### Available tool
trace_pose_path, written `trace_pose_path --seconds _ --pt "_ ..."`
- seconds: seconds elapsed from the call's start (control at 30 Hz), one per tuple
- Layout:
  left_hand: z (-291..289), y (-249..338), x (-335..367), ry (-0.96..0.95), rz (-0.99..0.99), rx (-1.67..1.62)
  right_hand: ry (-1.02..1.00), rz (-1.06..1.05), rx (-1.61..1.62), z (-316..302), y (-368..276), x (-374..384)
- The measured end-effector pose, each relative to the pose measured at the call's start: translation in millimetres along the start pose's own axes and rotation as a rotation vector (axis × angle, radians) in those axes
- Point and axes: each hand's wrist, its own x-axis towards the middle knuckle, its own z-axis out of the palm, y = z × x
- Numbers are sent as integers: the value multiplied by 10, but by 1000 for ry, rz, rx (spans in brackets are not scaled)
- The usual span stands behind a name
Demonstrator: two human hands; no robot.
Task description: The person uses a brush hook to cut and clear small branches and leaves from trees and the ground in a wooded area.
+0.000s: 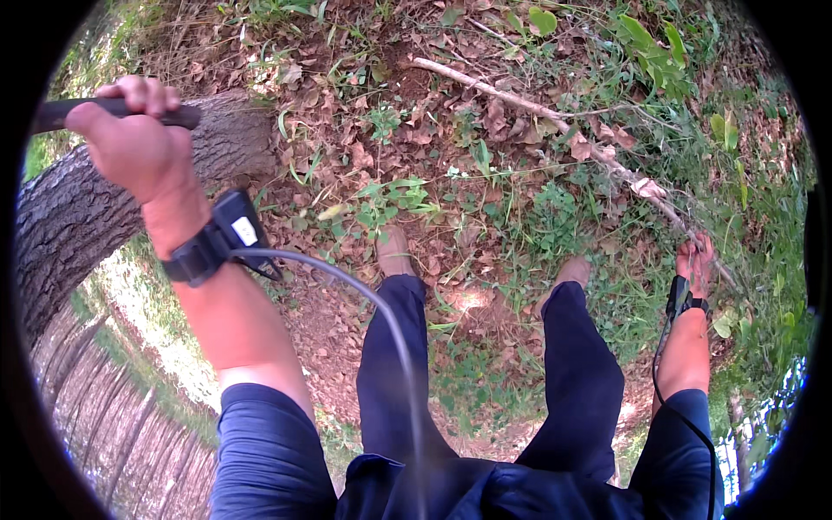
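Tree trunk: a thick, rough-barked trunk filled the left of the view, rising from leaf-strewn ground.
Fallen branch: a long, pale dry branch lay slanting across the ground, its lower end at the right hand.
Legs: the person stood barefoot in dark trousers, between trunk and branch.
Left hand: raised high beside the trunk, fingers clamped round a dark handle; whatever the handle carried was out of view.
Right hand: hung low, arm straight, fingers seemingly closed on the branch's end.
Step in hand: judged a poised, lifted swing at the trunk or branch.
Next move: would call for a steady grip and feet kept clear.
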Motion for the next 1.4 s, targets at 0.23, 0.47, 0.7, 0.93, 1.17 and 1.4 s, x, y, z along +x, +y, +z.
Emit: trace_pose_path --seconds 0.23,0.47,0.7,0.93,1.17,1.4 --pt "236 -1294 -3222 -152 -1444 468 130 81 28 -430 432 -67" --pt "-522 -818 -2346 -199 -902 679 231 243 204 -1234 1604 -428" --pt "4 -119 -103 -41 -177 206 211 250 164 -1209 1478 -127" --pt "579 -1148 -2387 -370 -1262 888 269 221 59 -1158 1150 63" --pt "-937 -757 -3304 -383 -1187 739 220 101 -171 -388 -51 732" --pt "-536 -111 -692 -77 -171 242 313 96 -295 221 -428 722"
